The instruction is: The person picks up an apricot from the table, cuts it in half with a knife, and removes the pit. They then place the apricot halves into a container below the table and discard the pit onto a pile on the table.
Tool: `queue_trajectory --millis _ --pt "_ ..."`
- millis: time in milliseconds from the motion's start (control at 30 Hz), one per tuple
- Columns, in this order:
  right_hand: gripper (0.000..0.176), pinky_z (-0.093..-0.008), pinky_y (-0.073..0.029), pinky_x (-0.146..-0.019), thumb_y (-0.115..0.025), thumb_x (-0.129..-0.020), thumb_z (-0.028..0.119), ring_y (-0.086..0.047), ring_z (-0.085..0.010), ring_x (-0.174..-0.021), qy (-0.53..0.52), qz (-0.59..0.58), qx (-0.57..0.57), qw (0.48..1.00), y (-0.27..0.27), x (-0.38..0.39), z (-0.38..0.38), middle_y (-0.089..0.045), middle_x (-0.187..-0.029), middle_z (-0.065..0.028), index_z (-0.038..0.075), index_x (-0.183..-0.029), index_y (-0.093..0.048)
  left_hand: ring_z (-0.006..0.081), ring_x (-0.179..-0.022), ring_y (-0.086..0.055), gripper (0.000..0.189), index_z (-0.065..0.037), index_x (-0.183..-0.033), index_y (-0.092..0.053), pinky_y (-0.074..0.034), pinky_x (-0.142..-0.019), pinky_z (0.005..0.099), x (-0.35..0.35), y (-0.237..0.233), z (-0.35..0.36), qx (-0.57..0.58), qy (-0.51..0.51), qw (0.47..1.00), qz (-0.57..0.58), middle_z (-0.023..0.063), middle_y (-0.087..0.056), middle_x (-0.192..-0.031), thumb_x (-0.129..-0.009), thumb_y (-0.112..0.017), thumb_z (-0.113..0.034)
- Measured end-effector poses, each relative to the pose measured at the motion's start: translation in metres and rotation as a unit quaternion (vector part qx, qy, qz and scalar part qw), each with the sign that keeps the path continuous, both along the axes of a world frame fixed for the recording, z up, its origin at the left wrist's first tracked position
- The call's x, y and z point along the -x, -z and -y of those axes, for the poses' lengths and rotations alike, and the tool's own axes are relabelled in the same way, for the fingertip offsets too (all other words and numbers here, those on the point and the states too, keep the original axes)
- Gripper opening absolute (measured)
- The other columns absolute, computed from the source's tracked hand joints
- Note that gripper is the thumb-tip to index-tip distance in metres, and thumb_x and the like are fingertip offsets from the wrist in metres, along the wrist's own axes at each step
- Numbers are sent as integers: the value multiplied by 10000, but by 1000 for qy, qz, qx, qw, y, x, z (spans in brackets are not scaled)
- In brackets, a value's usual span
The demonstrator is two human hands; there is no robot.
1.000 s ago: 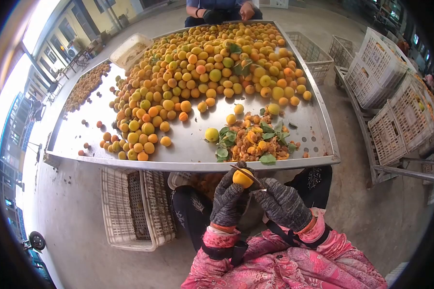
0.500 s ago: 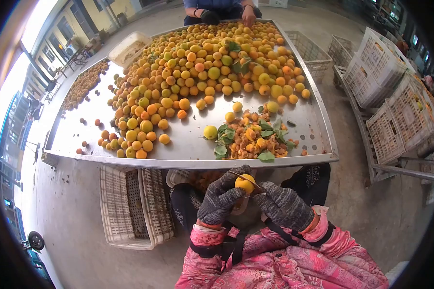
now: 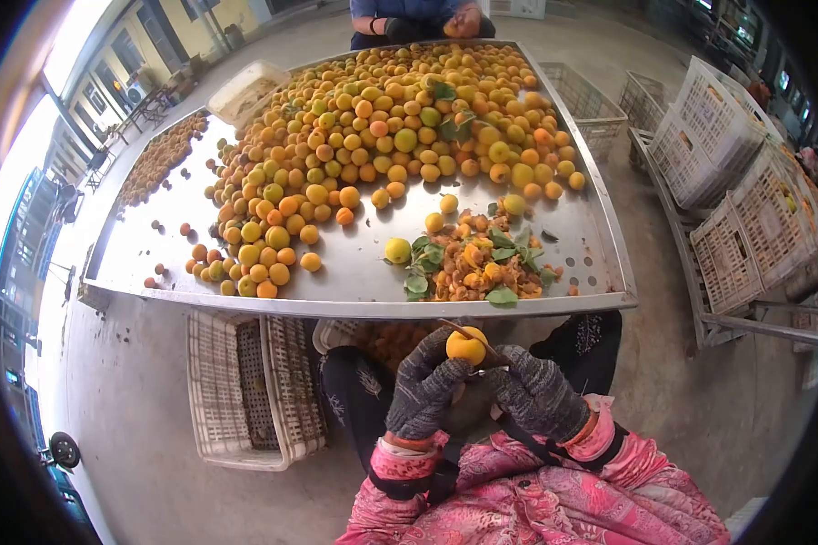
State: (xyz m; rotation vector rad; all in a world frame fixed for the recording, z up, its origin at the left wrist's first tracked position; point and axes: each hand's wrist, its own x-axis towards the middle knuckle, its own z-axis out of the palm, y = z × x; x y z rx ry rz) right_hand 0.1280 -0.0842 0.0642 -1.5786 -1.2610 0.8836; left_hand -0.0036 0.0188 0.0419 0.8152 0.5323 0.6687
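My left hand [image 3: 425, 395], in a grey knit glove, is closed around a yellow apricot [image 3: 464, 348] just below the table's front edge. A thin brown stick-like tool [image 3: 487, 345] slants across the top of this apricot. The tool's lower end runs into the closed fingers of my right hand [image 3: 543, 397], gloved the same way. Straight ahead of my hands, on the metal table, lies a heap of torn orange apricot pieces [image 3: 477, 259] mixed with green leaves [image 3: 502, 296].
Whole apricots [image 3: 364, 136] cover much of the metal table [image 3: 354, 282]. A white basin [image 3: 247, 91] sits at its left edge. Plastic crates [image 3: 256, 391] stand below left, and more crates [image 3: 711, 136] are stacked on a cart at right. Opposite, a person [image 3: 418, 20] holds something small.
My left hand and the apricot have shifted slightly right, and more of the apricot's face shows. The person opposite has drawn a hand back from the pile.
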Motion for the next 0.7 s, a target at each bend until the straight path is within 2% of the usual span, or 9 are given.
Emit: queue_trajectory --millis 133,200,300,367,433,533,567,633,700 --pt "257 -368 -483 -595 -582 -821 121 -601 -331 -705 -62 33 -5 998 1 -16 8 -582 -873 -193 -36 -1021 -545 146 -954 -554 448 1 -1160 -513 -462 -796 254 13 -5 -16 -40 63 997 -28 74 -585 -1053 -757 -680 -101" --pt "270 -368 -483 -601 -587 -818 125 -602 -331 -699 -76 10 14 997 -3 -23 6 -584 -881 -196 -39 -1029 -542 159 -981 -549 442 2 -1151 -518 -458 -822 268 15 -4 -22 -113 104 988 3 80 -576 -1076 -747 -680 -75" --pt "282 -367 -486 -616 -590 -817 127 -604 -328 -707 -90 -24 40 995 -7 -27 4 -581 -913 -209 -43 -1037 -540 169 -995 -543 435 7 -1147 -519 -444 -856 280 17 -10 -24 -63 132 989 -24 84 -572 -1084 -747 -674 -65" --pt "280 -366 -489 -625 -587 -818 125 -605 -325 -722 -88 -37 45 994 -7 -27 3 -576 -938 -219 -44 -1037 -542 166 -992 -541 428 6 -1147 -519 -441 -858 281 15 0 -25 -77 124 989 -24 83 -573 -1080 -754 -670 -72" --pt "258 -374 -497 -644 -565 -826 107 -601 -335 -787 -124 33 33 991 -6 -28 2 -560 -988 -237 -44 -1035 -551 163 -989 -540 422 5 -1147 -519 -439 -861 283 11 3 -22 -91 115 989 -23 83 -574 -1077 -761 -666 -80" --pt "243 -384 -501 -681 -546 -832 94 -590 -351 -837 -120 72 15 990 4 -24 3 -548 -1001 -242 -40 -1034 -561 147 -976 -537 413 7 -1150 -514 -436 -853 274 5 2 -14 -61 111 991 -49 80 -575 -1068 -775 -657 -93" --pt "243 -384 -501 -681 -546 -832 94 -590 -351 -837 -120 72 16 990 10 -23 1 -548 -1001 -242 -40 -1034 -561 139 -966 -536 403 9 -1149 -515 -435 -845 267 2 5 -8 -34 75 996 -31 75 -577 -1059 -785 -649 -99" --pt "254 -387 -496 -720 -544 -834 100 -585 -360 -845 -115 307 -180 928 22 -22 -5 -552 -993 -238 -33 -1050 -562 132 -956 -534 393 11 -1148 -515 -434 -837 260 -4 9 -3 -8 40 999 -11 69 -578 -1051 -794 -641 -105" --pt "255 -387 -491 -739 -541 -836 99 -580 -363 -863 -119 296 -181 930 17 -23 -8 -549 -1013 -238 -37 -1050 -560 118 -925 -538 393 10 -1155 -511 -442 -797 240 -7 10 -3 3 11 1000 -6 57 -580 -1035 -803 -633 -115"
